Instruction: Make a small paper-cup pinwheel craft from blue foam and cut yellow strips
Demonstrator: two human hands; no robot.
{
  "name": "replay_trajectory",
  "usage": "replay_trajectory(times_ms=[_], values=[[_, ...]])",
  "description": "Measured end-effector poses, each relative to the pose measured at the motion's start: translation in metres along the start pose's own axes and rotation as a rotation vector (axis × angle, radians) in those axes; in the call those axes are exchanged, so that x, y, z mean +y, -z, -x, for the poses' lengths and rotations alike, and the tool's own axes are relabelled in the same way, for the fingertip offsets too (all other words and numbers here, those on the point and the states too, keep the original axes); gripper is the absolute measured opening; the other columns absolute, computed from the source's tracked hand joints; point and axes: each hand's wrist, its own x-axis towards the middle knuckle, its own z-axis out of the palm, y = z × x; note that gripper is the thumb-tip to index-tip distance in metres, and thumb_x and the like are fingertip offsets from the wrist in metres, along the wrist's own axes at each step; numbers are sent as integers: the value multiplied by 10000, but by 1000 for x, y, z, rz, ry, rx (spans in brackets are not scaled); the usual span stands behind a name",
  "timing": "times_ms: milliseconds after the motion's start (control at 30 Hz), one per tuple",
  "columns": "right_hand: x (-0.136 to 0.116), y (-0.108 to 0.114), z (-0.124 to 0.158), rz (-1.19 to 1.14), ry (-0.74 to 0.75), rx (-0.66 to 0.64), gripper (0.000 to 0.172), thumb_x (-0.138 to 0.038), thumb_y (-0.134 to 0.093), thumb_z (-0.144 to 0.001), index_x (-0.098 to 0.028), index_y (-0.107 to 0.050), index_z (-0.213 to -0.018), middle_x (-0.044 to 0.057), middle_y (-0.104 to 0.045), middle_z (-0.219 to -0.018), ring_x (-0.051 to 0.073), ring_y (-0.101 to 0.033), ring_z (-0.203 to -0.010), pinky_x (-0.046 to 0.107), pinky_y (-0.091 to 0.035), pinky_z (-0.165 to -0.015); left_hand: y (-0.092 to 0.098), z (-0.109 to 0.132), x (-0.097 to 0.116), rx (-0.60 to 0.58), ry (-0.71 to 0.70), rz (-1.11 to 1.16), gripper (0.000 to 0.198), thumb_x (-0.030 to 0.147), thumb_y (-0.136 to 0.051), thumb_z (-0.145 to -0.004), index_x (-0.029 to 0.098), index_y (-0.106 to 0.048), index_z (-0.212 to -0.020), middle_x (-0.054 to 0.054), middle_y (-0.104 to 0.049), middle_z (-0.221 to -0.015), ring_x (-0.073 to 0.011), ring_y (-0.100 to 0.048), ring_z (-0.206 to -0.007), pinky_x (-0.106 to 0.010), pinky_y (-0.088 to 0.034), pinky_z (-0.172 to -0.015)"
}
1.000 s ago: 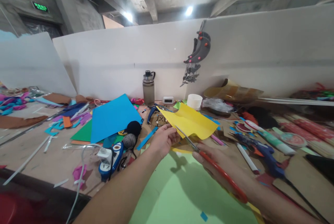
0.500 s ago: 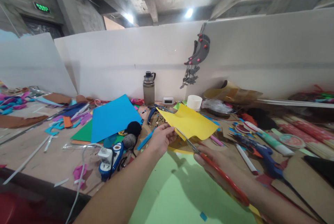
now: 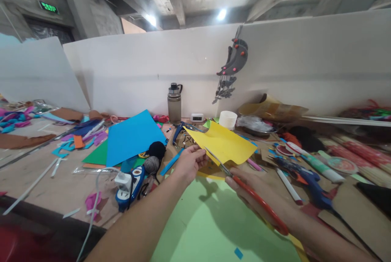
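My left hand (image 3: pixel 192 161) pinches the near left edge of a yellow sheet (image 3: pixel 227 145), which looks like paper or thin foam. The sheet is held up over the table, with a curved notch in its far edge. In my right hand (image 3: pixel 244 180) is a pair of scissors (image 3: pixel 256 200) with red handles. Their blades point up and left and lie at the sheet's near edge, close to my left fingertips. Below both hands lies a light green sheet (image 3: pixel 195 221) with a small blue scrap (image 3: pixel 238 253) on it.
To the left are a blue sheet (image 3: pixel 134 138), a power strip (image 3: pixel 130 188) with a white cable, and yarn balls (image 3: pixel 157 149). A bottle (image 3: pixel 174 105) and a small digital clock (image 3: pixel 197 118) stand at the back. A blue glue gun (image 3: pixel 316 188) lies at the right.
The scissors and my right hand have shifted very slightly, and the yellow sheet has moved a little to the right. My left hand keeps its pinch.
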Motion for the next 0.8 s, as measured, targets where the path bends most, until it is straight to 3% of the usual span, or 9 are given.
replay_trajectory(times_ms=[133,267,400,633,800], values=[[-6,4,4,32,-33,-67,393,-516,-379,-872,-208,-470,-645,-6,-481,-576,127,-462,-540,226,-370,-463,1,-1,0,2,9,-4,142,85,-661,-667,111,-593,-788,-34,-625,-614,-98,-575,-513,-219,-457,-531],[4,3,0,35,-2,-97,378,-506,-389,-868,-195,-522,-701,17,-536,-670,139,-491,-613,237,-392,-515,2,-1,-1,-4,11,-2,165,85,-678,-650,114,-589,-786,-36,-628,-614,-99,-574,-516,-225,-462,-543],[14,0,-2,-7,-27,-181,381,-487,-350,-889,-196,-542,-736,-1,-489,-621,133,-469,-585,233,-376,-495,4,-3,-1,9,11,-9,151,128,-683,-661,114,-582,-774,-45,-628,-614,-112,-588,-527,-217,-439,-514],[13,2,0,-41,2,-111,373,-510,-393,-860,-199,-561,-739,32,-562,-743,151,-516,-634,254,-419,-525,5,-5,0,45,-22,-35,157,166,-703,-653,111,-568,-713,-39,-609,-572,-116,-586,-521,-217,-428,-503],[6,3,1,-48,-15,-98,407,-541,-395,-849,-210,-523,-649,19,-520,-608,148,-503,-579,241,-403,-478,5,-5,-2,-9,-8,-26,151,174,-701,-664,108,-575,-715,-36,-610,-577,-104,-576,-515,-210,-434,-506]])
